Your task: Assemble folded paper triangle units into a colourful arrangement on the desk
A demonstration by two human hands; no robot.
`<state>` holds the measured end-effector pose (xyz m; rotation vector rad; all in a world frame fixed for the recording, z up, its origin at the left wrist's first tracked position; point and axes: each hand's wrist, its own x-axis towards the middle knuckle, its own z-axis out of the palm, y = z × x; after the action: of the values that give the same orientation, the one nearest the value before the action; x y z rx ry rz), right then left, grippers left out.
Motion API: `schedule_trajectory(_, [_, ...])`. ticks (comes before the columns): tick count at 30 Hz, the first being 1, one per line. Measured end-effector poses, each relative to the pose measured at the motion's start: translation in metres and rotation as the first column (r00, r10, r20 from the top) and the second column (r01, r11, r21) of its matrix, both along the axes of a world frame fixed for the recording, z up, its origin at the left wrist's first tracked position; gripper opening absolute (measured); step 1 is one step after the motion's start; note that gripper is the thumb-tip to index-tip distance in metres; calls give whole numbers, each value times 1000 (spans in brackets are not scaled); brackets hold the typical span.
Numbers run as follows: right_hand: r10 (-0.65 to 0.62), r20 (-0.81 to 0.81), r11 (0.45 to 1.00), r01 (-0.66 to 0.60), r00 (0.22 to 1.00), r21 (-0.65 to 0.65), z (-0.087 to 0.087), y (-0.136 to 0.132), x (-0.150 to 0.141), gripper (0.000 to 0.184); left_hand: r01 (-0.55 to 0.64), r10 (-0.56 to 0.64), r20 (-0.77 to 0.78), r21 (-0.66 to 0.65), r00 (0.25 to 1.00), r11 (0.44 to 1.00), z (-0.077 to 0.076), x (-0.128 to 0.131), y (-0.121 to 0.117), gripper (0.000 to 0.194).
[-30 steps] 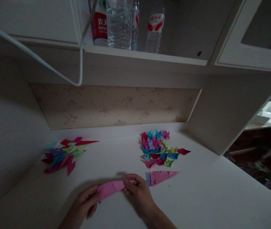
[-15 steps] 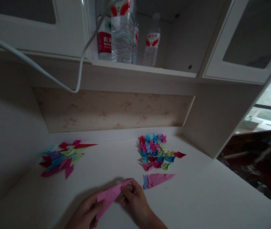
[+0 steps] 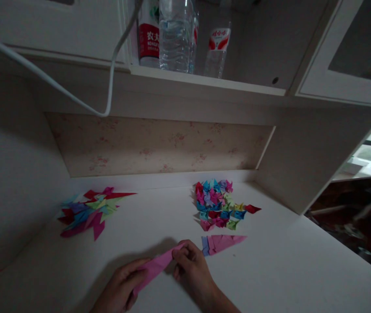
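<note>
A long pink folded paper strip (image 3: 157, 266) is held between both hands just above the white desk (image 3: 279, 265). My left hand (image 3: 121, 289) grips its lower left end with fingers curled. My right hand (image 3: 192, 269) pinches its upper right end. Just right of my right hand lies a small stack of folded pink and purple paper triangles (image 3: 221, 242). Behind that sits a pile of several small coloured folded paper pieces (image 3: 219, 204). A second heap of larger coloured folded triangles (image 3: 89, 211) lies at the far left of the desk.
A shelf above the desk carries water bottles (image 3: 175, 34). A white cable (image 3: 74, 98) droops across the upper left. The desk's side panel (image 3: 302, 161) stands at the right, with a dim room beyond it.
The pink strip has been tilted, its right end now raised and its left end lower. Both hands stay on it. The camera view shifted slightly.
</note>
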<state>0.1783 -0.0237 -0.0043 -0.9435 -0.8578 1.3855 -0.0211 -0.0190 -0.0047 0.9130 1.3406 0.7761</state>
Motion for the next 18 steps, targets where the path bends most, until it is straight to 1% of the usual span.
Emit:
schedule_trajectory(3, [-15,45,1000,15,999,-4,0,0,0,32,27,-27,25,5,999,1000,8,1,-1,56])
schedule_trajectory(7, [-28,109,1000,27,994,4,5,-2,0,31,4,-9,92,57,996,998,20,3,-3,48])
schedule_trajectory(9, [-39,123,999,39,992,6,8,-3,0,30,-18,14,134,29,991,999,25,3,-4,44])
schedule_trajectory(11, [-56,144,998,55,988,13,8,-4,0,30,-58,64,165,-39,984,998,29,4,-6,42])
schedule_trajectory(14, [-56,176,998,54,983,16,10,-7,2,31,-108,123,167,-94,978,990,32,4,-9,42])
schedule_trajectory(16, [-66,175,998,64,982,19,14,-9,8,32,-95,105,152,-73,983,993,31,3,-8,46])
schedule_trajectory(18, [-123,165,992,119,979,35,19,-13,21,31,-50,56,166,-35,984,998,28,2,-6,51])
